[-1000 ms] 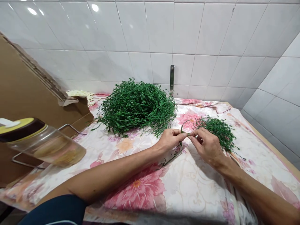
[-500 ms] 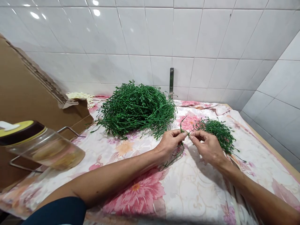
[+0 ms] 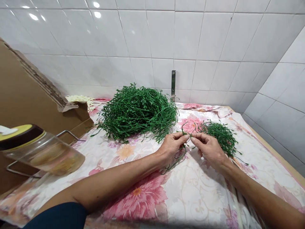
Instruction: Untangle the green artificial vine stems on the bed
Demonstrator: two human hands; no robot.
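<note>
Near the middle of the table, my left hand pinches a thin green artificial stem, whose lower part trails below the palm. My right hand meets it fingertip to fingertip, thumb and forefinger closed on the same stem's upper end. The exact spot between the fingertips is too small to make out. Behind my left hand lies a large tangled heap of green artificial stems with small buds at their tips. A smaller bunch of such stems rests just beyond my right hand.
A floral cloth covers the table. At the left stand a clear jar with a yellow and brown lid, a wire handle and a cardboard box. A metal bracket is fixed to the tiled wall behind.
My right hand's fingers have drawn in closer to my left fingertips on the stem. The view has shifted slightly; the heaps lie as before.
</note>
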